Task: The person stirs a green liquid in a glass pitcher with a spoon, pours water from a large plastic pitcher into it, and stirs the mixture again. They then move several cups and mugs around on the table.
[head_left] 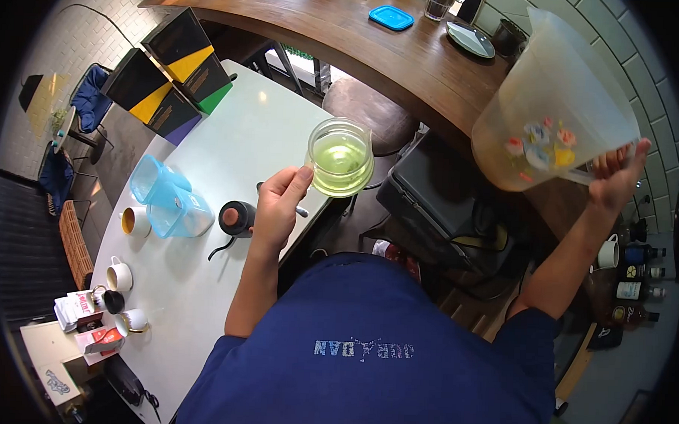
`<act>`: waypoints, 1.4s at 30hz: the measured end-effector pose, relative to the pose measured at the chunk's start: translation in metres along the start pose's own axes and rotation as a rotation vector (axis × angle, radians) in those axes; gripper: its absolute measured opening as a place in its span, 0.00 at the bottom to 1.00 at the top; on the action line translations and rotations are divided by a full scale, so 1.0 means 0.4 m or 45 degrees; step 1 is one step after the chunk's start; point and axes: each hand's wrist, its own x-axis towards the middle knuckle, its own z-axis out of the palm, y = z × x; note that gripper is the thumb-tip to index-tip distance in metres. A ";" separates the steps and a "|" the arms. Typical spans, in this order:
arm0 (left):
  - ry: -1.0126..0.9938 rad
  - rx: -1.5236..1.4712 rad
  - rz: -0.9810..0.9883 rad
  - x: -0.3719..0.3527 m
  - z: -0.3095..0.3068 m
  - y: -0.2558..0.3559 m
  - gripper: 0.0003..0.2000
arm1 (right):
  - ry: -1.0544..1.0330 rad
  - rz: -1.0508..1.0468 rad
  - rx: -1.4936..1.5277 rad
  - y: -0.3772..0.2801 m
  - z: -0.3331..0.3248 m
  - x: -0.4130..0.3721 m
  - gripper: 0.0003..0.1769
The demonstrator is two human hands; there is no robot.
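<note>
Apparently the pouring is finishing: beside the white desk (229, 156), the right hand (617, 180) is gripping the tipped, nearly empty plastic pitcher (560, 100) by its handle. The left hand (280, 206) is pinching the glass cup (341, 156) in closed fingers just past the desk's edge, already holding pale green liquid.

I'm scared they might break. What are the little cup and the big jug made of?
The cup in the left hand looks like clear glass: see-through, shiny, thick bright rim, yellow-green liquid showing inside. The jug in the right hand is probably frosted plastic: cloudy, dull, with colourful pictures on it.
</note>
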 end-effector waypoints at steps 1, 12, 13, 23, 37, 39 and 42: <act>-0.019 0.016 -0.012 0.004 0.001 -0.002 0.16 | -0.027 0.030 -0.014 -0.005 -0.009 -0.013 0.28; -0.106 0.102 -0.053 0.026 0.071 0.015 0.16 | -0.201 0.037 -0.066 0.034 -0.240 -0.029 0.38; -0.123 0.105 -0.078 0.026 0.074 0.014 0.16 | -0.335 0.059 -0.052 0.033 -0.259 -0.029 0.38; -0.160 0.170 -0.083 0.028 0.091 -0.021 0.17 | -0.540 0.097 -0.308 0.036 -0.332 -0.038 0.34; -0.138 0.168 -0.055 0.020 0.099 -0.045 0.18 | -0.939 0.138 -0.509 -0.003 -0.190 -0.139 0.21; -0.146 0.173 -0.066 0.023 0.098 -0.057 0.18 | -0.897 0.064 -0.534 -0.001 -0.161 -0.158 0.22; -0.137 0.150 -0.109 0.019 0.103 -0.064 0.18 | -0.919 0.062 -0.605 -0.011 -0.118 -0.168 0.25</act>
